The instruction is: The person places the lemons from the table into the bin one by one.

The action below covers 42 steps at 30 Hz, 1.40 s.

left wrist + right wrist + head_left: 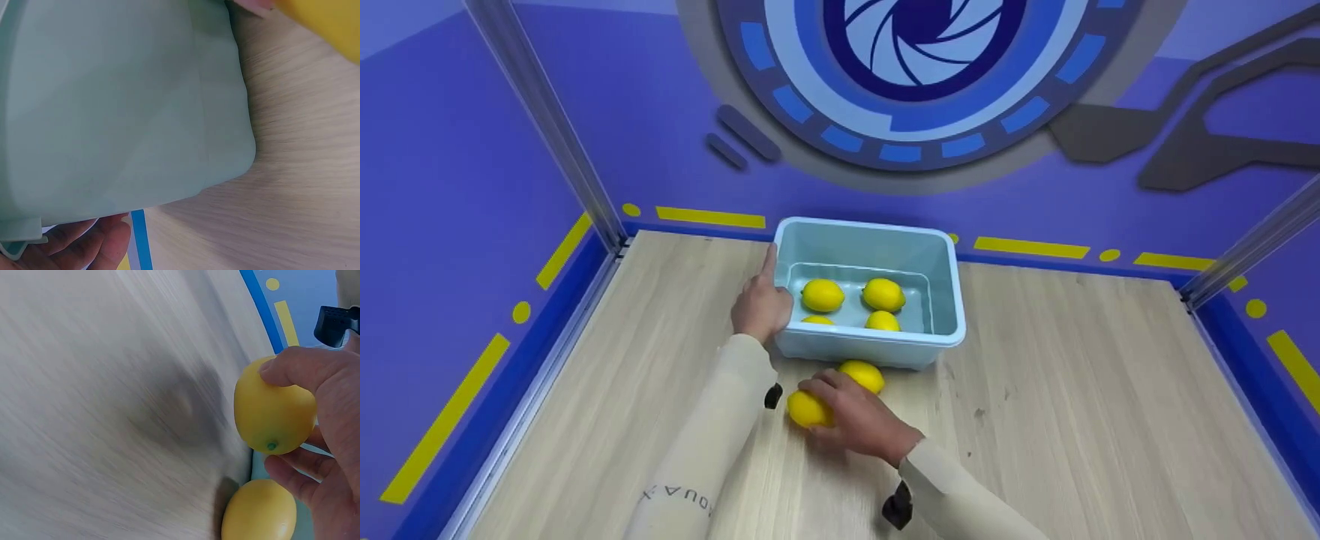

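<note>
A pale blue plastic bin (870,346) stands against the back wall with several yellow lemons (823,295) inside. At its left side my left hand (763,306) grips the rim; in the left wrist view, fingers (115,247) show curled beneath that rim. In front of the bin my right hand (859,416) holds a lemon (808,409) between thumb and fingers. The right wrist view shows this lemon (273,410) with its green stem end, raised above the table. Another lemon (862,377) lies on the table by the bin's front wall, partly behind the right hand.
The light wooden table (1072,420) reaches out on both sides of the bin. Blue-purple printed panels (660,135) enclose it at the back and sides, with metal corner posts (547,112) between them.
</note>
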{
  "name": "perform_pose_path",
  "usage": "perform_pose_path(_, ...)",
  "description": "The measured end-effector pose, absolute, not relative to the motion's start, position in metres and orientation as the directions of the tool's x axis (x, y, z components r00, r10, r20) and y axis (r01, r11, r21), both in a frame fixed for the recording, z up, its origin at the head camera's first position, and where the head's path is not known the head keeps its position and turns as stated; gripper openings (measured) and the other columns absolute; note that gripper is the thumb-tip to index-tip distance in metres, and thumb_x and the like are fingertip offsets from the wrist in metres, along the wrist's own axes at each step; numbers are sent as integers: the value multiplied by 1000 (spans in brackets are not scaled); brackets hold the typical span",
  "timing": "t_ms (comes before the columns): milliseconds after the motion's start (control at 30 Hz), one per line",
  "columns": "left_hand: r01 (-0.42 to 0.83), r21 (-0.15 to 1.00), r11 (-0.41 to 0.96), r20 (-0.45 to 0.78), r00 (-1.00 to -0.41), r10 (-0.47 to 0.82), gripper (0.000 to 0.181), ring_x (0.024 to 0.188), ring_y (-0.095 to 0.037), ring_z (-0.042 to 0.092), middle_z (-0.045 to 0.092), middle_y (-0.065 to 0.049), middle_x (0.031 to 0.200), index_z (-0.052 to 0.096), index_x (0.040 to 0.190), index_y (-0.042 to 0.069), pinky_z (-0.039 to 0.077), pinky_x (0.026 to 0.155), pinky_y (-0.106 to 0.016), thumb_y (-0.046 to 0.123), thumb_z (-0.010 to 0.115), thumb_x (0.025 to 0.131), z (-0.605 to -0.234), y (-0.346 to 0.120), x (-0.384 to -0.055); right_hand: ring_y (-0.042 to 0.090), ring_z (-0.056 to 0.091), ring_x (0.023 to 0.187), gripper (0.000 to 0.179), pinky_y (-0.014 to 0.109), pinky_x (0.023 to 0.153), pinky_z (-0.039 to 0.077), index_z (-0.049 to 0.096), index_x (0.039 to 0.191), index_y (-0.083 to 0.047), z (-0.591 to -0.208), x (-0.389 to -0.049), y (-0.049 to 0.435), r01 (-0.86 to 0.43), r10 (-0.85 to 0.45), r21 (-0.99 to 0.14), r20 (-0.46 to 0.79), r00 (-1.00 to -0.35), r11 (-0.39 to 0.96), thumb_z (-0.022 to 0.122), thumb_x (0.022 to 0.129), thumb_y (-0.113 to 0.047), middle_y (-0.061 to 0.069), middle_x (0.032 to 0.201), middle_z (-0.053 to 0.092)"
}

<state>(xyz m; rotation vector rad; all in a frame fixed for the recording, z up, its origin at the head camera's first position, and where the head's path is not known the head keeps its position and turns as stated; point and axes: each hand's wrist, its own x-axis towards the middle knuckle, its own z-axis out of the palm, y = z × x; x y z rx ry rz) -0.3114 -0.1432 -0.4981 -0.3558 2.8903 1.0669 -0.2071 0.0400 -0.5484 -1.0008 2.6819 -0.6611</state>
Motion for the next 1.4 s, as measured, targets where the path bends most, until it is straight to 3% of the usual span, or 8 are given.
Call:
perform_pose_path(367,-243,643,726,-134,-969,-205,74,118,-32,54,52,-15,138,3,155,38,41,105,-50,17,42,96,-499,-143,-311,14,50,112,54,36,102,46,51,136,-27,-537,-203,40,-552,-650,-502,-28,-759,666,70,86,-35,-4,129,53)
perform_pose_path(1400,-226,653,723,-128,-974,-188,74,115,-31,55,51,-16,138,1,155,38,40,107,-51,18,41,96,-497,-143,-309,13,51,114,52,35,102,46,50,135,-28,-512,-197,51,-604,-639,-533,144,-755,593,67,87,-38,-6,129,54)
